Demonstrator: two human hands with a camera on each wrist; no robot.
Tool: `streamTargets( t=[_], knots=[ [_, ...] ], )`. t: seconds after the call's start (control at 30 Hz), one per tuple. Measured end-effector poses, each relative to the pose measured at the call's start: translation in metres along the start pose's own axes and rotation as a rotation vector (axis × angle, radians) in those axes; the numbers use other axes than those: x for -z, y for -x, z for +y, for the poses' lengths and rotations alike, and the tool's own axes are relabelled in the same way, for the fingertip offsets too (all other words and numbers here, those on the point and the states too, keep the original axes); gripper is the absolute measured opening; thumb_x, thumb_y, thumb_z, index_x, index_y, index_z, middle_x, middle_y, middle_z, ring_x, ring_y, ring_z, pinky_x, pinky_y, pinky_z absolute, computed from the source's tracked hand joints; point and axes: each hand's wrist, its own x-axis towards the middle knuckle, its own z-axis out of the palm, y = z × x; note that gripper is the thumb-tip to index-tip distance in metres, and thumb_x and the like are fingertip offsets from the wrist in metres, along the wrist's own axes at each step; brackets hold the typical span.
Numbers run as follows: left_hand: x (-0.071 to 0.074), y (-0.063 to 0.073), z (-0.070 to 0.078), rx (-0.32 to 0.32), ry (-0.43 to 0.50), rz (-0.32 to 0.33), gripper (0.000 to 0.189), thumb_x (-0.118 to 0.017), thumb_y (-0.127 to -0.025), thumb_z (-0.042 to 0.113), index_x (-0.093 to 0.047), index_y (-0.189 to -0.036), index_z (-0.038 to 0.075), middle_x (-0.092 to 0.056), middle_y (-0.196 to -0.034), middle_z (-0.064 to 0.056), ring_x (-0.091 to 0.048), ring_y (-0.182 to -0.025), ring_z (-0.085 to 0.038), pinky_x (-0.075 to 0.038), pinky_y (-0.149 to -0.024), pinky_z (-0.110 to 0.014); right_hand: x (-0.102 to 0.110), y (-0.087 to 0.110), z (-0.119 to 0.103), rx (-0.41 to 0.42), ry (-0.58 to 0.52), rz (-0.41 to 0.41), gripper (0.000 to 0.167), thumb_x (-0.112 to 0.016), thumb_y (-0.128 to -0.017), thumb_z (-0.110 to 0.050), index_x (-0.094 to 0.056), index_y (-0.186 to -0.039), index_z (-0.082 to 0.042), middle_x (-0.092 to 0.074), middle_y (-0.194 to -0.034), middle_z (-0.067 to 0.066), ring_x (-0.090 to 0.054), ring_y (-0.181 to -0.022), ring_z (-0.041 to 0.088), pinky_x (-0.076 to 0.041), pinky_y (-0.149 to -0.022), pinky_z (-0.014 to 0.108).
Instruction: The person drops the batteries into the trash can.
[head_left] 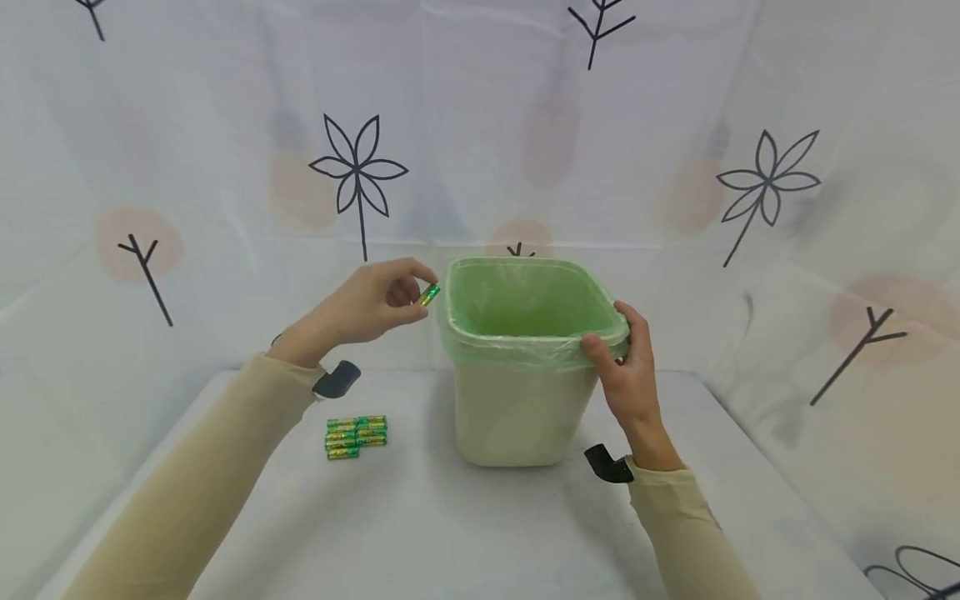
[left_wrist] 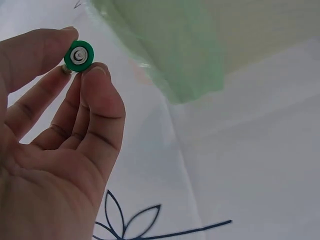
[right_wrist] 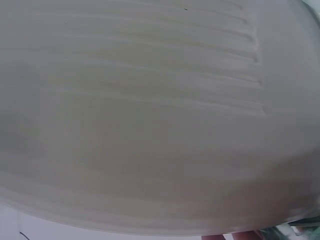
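Observation:
Between thumb and fingertips my left hand (head_left: 369, 302) pinches a small green and gold battery (head_left: 428, 295), just left of the bin's rim. In the left wrist view the battery (left_wrist: 79, 56) shows its round metal end. A pale trash bin (head_left: 517, 408), lined with a thin green bag (head_left: 525, 353) folded over its rim, stands upright on the table. My right hand (head_left: 630, 375) grips the rim at its right front corner, thumb on the near side. The right wrist view is mostly filled by the ribbed bin wall (right_wrist: 150, 125). What lies at the bin's bottom is hidden.
Several more green and gold batteries (head_left: 356, 435) lie in a neat group on the white table (head_left: 390, 533), left of the bin. A white cloth backdrop (head_left: 465, 125) with drawn flowers and twigs hangs behind and along the sides.

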Motion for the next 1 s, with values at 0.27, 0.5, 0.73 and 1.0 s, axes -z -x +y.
streamTargets(
  t=[0.27, 0.5, 0.73, 1.0],
  knots=[
    [-0.005, -0.043, 0.025, 0.013, 0.023, -0.071, 0.033, -0.066, -0.088, 0.014, -0.058, -0.120, 0.016, -0.059, -0.092, -0.004, -0.059, -0.080, -0.016, -0.049, -0.074, -0.032, 0.000, 0.001, 0.000, -0.021, 0.063, -0.001, 0.065, -0.065, -0.088, -0.018, -0.034, -0.145, -0.015, -0.042, -0.138, 0.007, -0.043, -0.115, 0.015, -0.035, -0.094, 0.027],
    [-0.028, -0.073, 0.039, -0.001, 0.038, -0.135, 0.032, -0.064, -0.089, 0.015, -0.057, -0.120, 0.018, -0.059, -0.091, -0.004, -0.059, -0.082, -0.015, -0.049, -0.077, -0.029, -0.001, 0.001, 0.000, -0.020, 0.066, -0.012, 0.065, -0.064, -0.089, -0.019, -0.033, -0.146, -0.016, -0.042, -0.137, 0.008, -0.043, -0.111, 0.015, -0.036, -0.090, 0.027],
    [-0.052, -0.091, 0.044, -0.039, 0.031, -0.165, 0.032, -0.065, -0.088, 0.010, -0.059, -0.119, 0.014, -0.060, -0.089, -0.004, -0.058, -0.081, -0.017, -0.048, -0.077, -0.028, -0.002, 0.000, -0.001, -0.032, 0.069, -0.014, 0.065, -0.064, -0.089, -0.021, -0.032, -0.146, -0.017, -0.042, -0.137, 0.007, -0.043, -0.111, 0.015, -0.037, -0.089, 0.027],
    [-0.071, -0.095, 0.041, -0.061, 0.022, -0.159, 0.032, -0.065, -0.086, 0.008, -0.059, -0.118, 0.013, -0.062, -0.087, -0.004, -0.058, -0.079, -0.014, -0.047, -0.076, -0.025, -0.001, 0.000, 0.000, -0.032, 0.072, 0.003, 0.066, -0.064, -0.089, -0.020, -0.033, -0.146, -0.014, -0.042, -0.139, 0.006, -0.043, -0.113, 0.014, -0.038, -0.089, 0.027]
  ],
)
